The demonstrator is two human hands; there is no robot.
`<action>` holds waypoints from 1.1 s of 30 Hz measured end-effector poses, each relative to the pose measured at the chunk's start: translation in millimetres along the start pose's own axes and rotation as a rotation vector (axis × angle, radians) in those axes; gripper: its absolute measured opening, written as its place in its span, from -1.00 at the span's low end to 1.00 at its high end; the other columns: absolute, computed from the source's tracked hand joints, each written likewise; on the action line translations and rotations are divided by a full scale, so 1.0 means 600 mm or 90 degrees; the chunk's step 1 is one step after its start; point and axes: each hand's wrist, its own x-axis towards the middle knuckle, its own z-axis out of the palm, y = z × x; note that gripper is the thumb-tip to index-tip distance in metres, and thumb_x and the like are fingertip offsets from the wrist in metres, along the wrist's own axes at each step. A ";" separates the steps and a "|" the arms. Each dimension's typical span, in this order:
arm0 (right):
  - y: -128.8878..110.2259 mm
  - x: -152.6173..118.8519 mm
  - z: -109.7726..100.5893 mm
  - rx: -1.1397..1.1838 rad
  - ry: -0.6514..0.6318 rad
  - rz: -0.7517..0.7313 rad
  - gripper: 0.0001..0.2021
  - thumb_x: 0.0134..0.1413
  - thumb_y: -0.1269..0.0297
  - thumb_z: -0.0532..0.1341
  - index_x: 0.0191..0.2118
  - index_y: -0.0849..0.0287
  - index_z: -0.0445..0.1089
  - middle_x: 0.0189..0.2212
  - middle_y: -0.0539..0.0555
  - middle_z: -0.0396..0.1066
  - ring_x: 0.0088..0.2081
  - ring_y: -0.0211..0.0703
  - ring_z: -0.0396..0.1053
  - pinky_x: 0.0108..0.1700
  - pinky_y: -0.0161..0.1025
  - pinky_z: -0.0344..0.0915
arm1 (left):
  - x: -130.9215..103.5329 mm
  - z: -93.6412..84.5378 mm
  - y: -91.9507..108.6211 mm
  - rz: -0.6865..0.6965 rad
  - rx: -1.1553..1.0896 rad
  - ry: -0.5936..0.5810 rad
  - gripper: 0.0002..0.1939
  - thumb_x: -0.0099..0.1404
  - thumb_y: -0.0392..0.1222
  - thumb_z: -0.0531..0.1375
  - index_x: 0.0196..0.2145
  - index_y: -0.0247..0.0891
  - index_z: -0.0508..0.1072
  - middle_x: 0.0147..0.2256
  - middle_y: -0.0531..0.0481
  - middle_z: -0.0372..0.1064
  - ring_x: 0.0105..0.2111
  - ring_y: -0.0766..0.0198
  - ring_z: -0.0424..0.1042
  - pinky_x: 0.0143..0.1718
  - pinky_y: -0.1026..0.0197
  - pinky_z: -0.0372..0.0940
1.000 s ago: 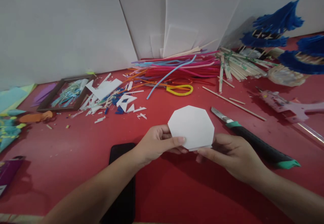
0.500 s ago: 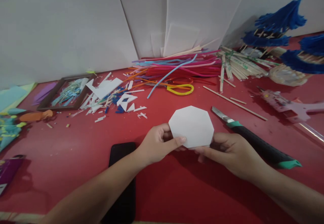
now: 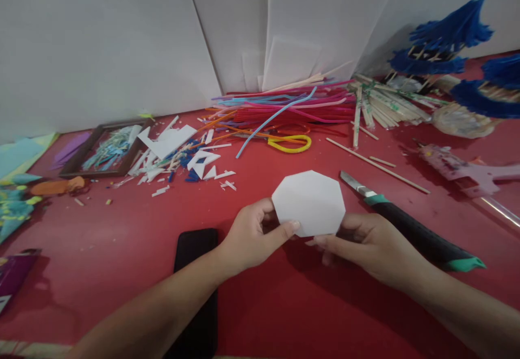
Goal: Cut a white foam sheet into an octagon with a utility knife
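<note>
Octagon (image 3: 309, 203), white: we pinch its left side with left hand (image 3: 252, 234), lower-right edge with right hand (image 3: 378, 246); knife (image 3: 418, 234) lies to its right.

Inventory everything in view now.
Card: one, white, centre
Knife: one, black-green, right
Phone: one, black, front
Scissors: one, yellow-orange, back
Pipe cleaners: many, mixed, back
Sticks: many, pale, back
Scraps: many, mostly white, left
Frame: one, brown, left
Glue gun: one, pink, right
Models: two, blue, back right
Sheets: several, white, back
Papers: several, mixed, left
Orange piece: one, orange, left
Craft pieces: several, blue-yellow, left
Packet: one, purple, left
Table: one, red, beneath
Left grip: one, holding card
Right grip: one, at card
</note>
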 end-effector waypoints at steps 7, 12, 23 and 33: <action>0.000 -0.001 -0.003 -0.010 0.017 -0.065 -0.57 0.03 -0.20 0.38 -0.39 0.12 0.57 -0.59 0.08 0.56 -0.52 -0.17 0.53 -0.41 -0.27 0.46 | 0.008 -0.020 0.007 0.022 0.048 0.096 -0.58 0.25 0.06 0.25 -0.07 -0.30 0.46 -0.19 -0.13 0.59 -0.24 0.15 0.57 -0.26 0.16 0.48; -0.017 -0.005 -0.006 -0.032 0.118 -0.152 -0.58 0.03 -0.21 0.38 -0.37 0.10 0.55 -0.62 0.03 0.51 -0.57 -0.18 0.49 -0.50 -0.28 0.45 | 0.006 -0.019 0.004 0.034 0.149 0.096 -0.60 0.22 -0.02 0.18 -0.08 -0.31 0.50 -0.22 -0.09 0.56 -0.25 0.15 0.52 -0.25 0.15 0.42; -0.002 -0.005 -0.009 -0.134 0.252 -0.214 -0.56 0.01 -0.25 0.38 -0.35 0.07 0.56 -0.44 0.09 0.62 -0.46 -0.12 0.57 -0.43 -0.26 0.55 | -0.010 -0.025 -0.014 0.156 0.378 -0.022 -0.25 0.27 -0.24 0.09 0.41 -0.25 0.18 0.22 -0.23 0.37 0.17 -0.03 0.39 0.21 -0.16 0.31; -0.001 -0.002 -0.002 -0.260 0.143 -0.416 -0.81 0.28 0.15 0.30 -0.33 0.05 0.60 -0.41 0.04 0.64 -0.38 -0.19 0.61 -0.29 -0.33 0.55 | -0.003 -0.014 -0.008 0.416 0.447 -0.026 -0.74 0.46 0.04 0.26 -0.11 -0.20 0.55 -0.25 -0.02 0.60 -0.24 0.21 0.54 -0.08 0.15 0.37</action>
